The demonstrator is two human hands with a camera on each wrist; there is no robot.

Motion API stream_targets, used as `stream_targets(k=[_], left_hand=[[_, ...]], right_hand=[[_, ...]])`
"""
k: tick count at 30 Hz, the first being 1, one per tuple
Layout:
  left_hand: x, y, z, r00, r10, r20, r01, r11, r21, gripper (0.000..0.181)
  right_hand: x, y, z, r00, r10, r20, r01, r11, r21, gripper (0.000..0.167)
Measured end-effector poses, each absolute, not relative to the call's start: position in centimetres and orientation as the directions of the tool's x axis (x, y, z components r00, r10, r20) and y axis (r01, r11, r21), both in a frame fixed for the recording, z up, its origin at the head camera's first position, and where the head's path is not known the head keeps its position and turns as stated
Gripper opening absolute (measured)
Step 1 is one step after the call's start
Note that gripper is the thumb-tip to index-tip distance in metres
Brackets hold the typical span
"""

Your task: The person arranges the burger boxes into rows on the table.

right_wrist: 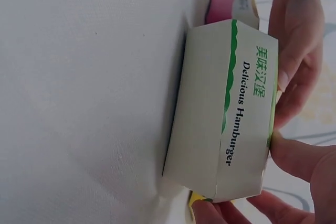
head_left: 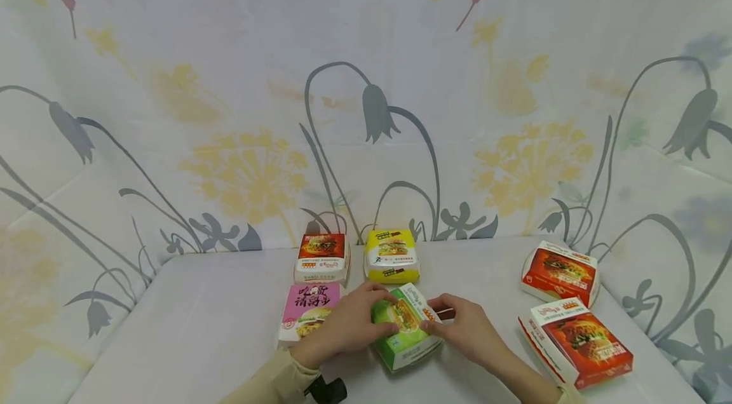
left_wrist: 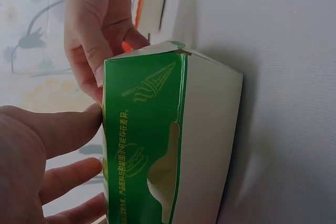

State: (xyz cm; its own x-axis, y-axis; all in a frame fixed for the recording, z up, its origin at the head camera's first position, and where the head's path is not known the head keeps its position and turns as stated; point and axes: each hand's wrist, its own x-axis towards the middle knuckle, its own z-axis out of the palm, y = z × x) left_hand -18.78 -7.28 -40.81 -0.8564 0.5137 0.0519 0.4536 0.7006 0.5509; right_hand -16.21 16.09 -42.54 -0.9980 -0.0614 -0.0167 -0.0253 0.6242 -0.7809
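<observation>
A green and white hamburger box (head_left: 407, 331) sits closed on the table between both hands, turned at an angle. My left hand (head_left: 357, 320) rests over its left part, and the fairly straight fingers (left_wrist: 71, 179) touch the lid in the left wrist view. My right hand (head_left: 466, 328) grips the box's far right corner. In the right wrist view its thumb (right_wrist: 296, 156) lies on the lid edge, with fingers curled round the end. The white side (right_wrist: 247, 114) reads "Delicious Hamburger". A pink hamburger box (head_left: 309, 312) stands just left of my left hand, partly covered by it.
Behind stand a red hamburger box (head_left: 322, 258) and a yellow hamburger box (head_left: 392, 256), side by side. Two more red boxes are at the right, one farther back (head_left: 560, 270) and one nearer (head_left: 586, 342). The white table (head_left: 189, 328) meets a flower-patterned cloth (head_left: 366, 29) at the back.
</observation>
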Motion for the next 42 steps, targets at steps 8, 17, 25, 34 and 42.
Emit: stream_targets(k=[8,17,25,34,42], left_hand=[[-18.8,-7.6,-40.8,-0.851,0.525,0.018,0.441,0.695,0.568,0.043],[-18.9,-7.6,-40.8,-0.837,0.547,0.001,0.447,0.683,0.578,0.045],[-19.0,-7.4,-41.0,-0.835,0.551,0.002,0.448,0.678,0.583,0.047],[-18.8,-7.4,-40.8,-0.827,0.562,0.01,0.461,0.668,0.584,0.047],[-18.5,-7.5,-40.4,-0.817,0.577,0.025,0.479,0.653,0.587,0.046]], right_hand=[[-16.0,16.8,-41.8,-0.992,-0.118,-0.036,-0.047,0.632,-0.773,0.034],[-17.1,17.4,-41.7,-0.977,-0.213,0.011,-0.13,0.553,-0.823,0.05],[-17.9,17.1,-42.2,-0.964,-0.265,0.018,-0.157,0.515,-0.843,0.049],[-18.6,16.4,-42.4,-0.954,-0.3,0.013,-0.166,0.49,-0.856,0.047],[-19.1,16.2,-42.9,-0.952,-0.304,0.031,-0.182,0.481,-0.858,0.042]])
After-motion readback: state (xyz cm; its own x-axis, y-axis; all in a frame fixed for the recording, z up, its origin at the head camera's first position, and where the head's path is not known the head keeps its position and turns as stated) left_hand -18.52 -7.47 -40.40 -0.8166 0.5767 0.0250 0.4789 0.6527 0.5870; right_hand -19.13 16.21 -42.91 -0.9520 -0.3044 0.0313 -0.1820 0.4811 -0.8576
